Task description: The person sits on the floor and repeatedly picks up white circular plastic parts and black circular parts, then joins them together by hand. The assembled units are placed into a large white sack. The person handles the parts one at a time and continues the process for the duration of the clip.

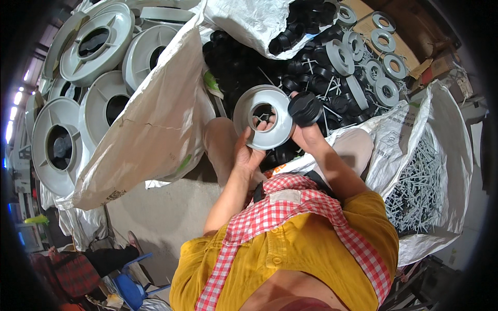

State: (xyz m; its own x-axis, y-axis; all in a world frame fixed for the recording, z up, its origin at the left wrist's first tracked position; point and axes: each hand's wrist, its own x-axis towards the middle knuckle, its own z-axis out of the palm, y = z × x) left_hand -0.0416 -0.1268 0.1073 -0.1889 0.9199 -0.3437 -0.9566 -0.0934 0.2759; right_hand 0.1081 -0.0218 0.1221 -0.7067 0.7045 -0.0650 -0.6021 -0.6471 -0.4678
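Note:
My left hand [249, 149] grips a light grey plastic ring [253, 103] by its near side, and its fingertips show through the round centre hole. In my right hand [307, 134] is a black plastic fitting [305, 109] shaped like a round cap with a ridged side. The fitting is held right beside the ring; whether the two touch I cannot tell. Below both hands lies a heap of black plastic fittings [290, 83], with thin grey plastic sticks [330, 87] scattered over it. More grey rings [339, 57] rest on the heap's right side.
A white woven sack of big grey flanged discs [58, 145] stands left. Another white sack [453, 155] at right holds grey plastic sticks [416, 190]. Grey rings [383, 40] lie on cardboard [363, 27] at upper right. Another person [78, 268] sits at lower left near a blue chair [130, 289].

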